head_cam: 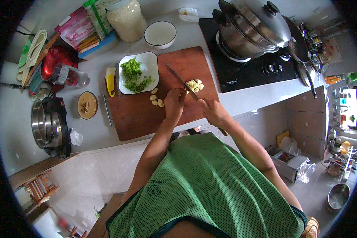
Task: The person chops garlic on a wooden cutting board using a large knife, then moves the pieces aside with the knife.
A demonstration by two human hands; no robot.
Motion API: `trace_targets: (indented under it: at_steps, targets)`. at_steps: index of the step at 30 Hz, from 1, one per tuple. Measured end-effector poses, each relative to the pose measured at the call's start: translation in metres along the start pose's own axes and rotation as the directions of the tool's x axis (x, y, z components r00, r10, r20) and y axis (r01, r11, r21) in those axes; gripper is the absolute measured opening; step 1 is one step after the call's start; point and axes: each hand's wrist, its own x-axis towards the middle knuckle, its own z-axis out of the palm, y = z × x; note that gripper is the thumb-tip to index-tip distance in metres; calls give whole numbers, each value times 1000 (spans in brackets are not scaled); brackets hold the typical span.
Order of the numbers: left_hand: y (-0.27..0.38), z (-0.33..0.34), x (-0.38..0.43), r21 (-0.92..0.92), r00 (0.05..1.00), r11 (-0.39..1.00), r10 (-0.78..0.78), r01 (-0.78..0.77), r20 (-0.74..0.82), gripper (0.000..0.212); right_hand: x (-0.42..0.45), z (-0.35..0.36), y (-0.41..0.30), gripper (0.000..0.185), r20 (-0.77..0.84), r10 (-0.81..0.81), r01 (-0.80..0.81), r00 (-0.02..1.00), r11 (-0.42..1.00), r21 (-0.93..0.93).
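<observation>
My right hand (pixel 213 110) grips a kitchen knife (pixel 177 76); its long blade slants up and left across the wooden cutting board (pixel 139 122). On the blade's left side, my left hand (pixel 174 102) has its fingers bent, with the fingertips close against the blade. Whatever those fingertips may hold is hidden. Just right of the blade lies a small pile of pale garlic pieces (pixel 195 85). Several peeled garlic cloves (pixel 153 97) rest left of my left hand. A white square dish (pixel 147 64) with chopped greens (pixel 134 71) stands on the board's upper left.
A black gas hob (pixel 241 80) with a large steel steamer pot (pixel 250 35) stands to the right. Above the board are a white bowl (pixel 160 34) and a large jar (pixel 127 22). A yellow-handled tool (pixel 110 81), a round wooden lid-like object (pixel 87 105) and steel basins (pixel 41 123) sit left.
</observation>
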Motion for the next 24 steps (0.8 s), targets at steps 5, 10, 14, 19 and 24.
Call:
trace_targets:
  at_steps: [5, 10, 14, 19, 24]
  targets:
    - [-1, 1, -2, -12, 999, 1000, 28, -29, -32, 7, 9, -1, -8, 41, 35, 46, -48, 998, 997, 58]
    - [2, -1, 0, -22, 1000, 1000, 8, -9, -18, 8, 19, 9, -2, 48, 22, 171, -171, 985, 985, 16]
    - [5, -4, 1, -10, 1000, 1000, -14, 14, 8, 7, 12, 5, -9, 47, -20, 123, -122, 992, 992, 37]
    - [-3, 4, -2, -93, 998, 995, -48, 43, -44, 7, 0, -6, -13, 46, 7, 98, -98, 995, 995, -3]
    - [0, 1, -2, -20, 999, 1000, 6, -6, -43, 6, 2, -6, -8, 41, 82, 69, -72, 994, 997, 37]
